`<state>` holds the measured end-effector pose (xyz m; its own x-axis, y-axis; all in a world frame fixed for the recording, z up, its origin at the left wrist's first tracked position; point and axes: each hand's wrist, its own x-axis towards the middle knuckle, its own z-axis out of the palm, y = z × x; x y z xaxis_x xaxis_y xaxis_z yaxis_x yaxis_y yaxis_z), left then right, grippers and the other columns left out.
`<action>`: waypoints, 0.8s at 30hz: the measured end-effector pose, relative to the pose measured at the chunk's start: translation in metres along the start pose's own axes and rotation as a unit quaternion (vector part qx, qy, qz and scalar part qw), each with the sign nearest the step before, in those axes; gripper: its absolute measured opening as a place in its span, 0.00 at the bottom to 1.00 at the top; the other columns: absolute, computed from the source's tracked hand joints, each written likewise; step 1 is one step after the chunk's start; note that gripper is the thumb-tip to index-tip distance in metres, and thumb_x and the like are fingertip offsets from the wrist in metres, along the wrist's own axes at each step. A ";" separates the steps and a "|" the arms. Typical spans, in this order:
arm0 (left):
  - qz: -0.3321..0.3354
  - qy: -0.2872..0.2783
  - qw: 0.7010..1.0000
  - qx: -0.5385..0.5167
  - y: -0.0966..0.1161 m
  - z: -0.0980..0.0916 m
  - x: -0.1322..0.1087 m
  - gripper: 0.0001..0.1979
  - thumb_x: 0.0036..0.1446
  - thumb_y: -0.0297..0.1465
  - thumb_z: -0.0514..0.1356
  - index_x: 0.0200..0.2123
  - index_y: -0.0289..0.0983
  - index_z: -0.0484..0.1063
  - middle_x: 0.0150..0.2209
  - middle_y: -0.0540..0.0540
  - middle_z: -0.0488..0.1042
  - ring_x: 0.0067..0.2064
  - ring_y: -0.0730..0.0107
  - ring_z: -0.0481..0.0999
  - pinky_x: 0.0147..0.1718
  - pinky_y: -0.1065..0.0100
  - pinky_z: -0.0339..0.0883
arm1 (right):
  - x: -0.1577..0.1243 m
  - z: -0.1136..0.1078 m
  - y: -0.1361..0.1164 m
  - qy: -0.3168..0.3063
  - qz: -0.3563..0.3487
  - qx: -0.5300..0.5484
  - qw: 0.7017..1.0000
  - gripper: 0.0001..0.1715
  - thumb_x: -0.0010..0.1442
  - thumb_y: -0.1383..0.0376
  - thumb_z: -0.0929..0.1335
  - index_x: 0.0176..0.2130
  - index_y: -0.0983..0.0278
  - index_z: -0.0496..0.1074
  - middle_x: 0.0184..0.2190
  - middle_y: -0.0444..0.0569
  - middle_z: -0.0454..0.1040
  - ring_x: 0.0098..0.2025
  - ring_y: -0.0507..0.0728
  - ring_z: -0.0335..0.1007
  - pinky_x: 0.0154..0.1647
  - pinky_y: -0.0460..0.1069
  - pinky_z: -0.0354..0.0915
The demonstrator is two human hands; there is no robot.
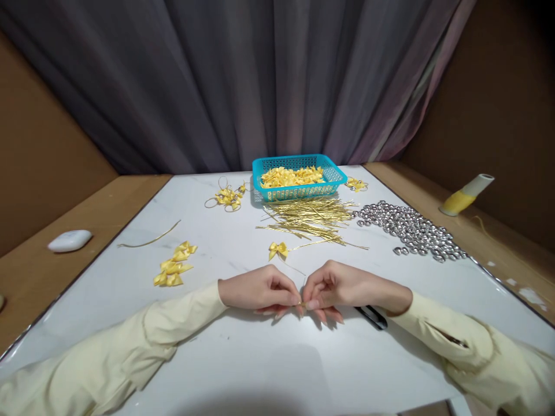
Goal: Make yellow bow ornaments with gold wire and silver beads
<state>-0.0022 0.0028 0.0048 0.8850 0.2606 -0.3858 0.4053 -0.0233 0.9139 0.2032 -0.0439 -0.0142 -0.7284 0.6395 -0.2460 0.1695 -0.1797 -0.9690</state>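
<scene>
My left hand [266, 289] and my right hand [333, 287] meet over the middle of the white table, each with thumb and forefinger pinched on a thin gold cord [302, 304]. Their other fingers reach out below. Just beyond my hands lies a yellow bow [278, 251], with a thin strand running from it towards my fingertips. Behind it is a pile of gold cords [310, 215]. A dark object [373, 318] lies partly under my right wrist.
A blue basket [299, 193] of yellow bows stands at the back. Silver beads [410, 231] are heaped at right, near a yellow-and-white cone [466, 196]. Loose bows [174, 266], a cord [150, 238] and a white object [70, 241] lie at left.
</scene>
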 end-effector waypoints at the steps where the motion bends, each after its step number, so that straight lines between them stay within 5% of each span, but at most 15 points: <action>1: -0.002 0.001 1.000 -0.001 0.000 0.000 0.000 0.14 0.57 0.35 0.55 0.34 0.31 0.74 0.17 0.55 0.63 0.13 0.85 0.54 0.12 0.79 0.48 | 0.000 0.000 0.000 0.000 -0.002 0.002 1.000 0.09 0.54 0.64 0.67 0.31 0.70 0.71 0.20 0.45 0.70 0.15 0.45 0.61 0.16 0.41 0.57; 24: -0.019 0.026 0.999 -0.016 0.000 0.002 0.000 0.13 0.56 0.35 0.56 0.34 0.31 0.74 0.16 0.54 0.65 0.13 0.84 0.58 0.11 0.81 0.52 | -0.001 0.003 -0.004 0.042 0.004 0.001 0.999 0.09 0.53 0.64 0.67 0.30 0.70 0.71 0.18 0.44 0.70 0.14 0.45 0.61 0.15 0.41 0.57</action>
<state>-0.0013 0.0010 0.0042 0.8561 0.3100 -0.4134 0.4295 0.0178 0.9029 0.2015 -0.0457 -0.0104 -0.6692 0.6982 -0.2544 0.1738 -0.1858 -0.9671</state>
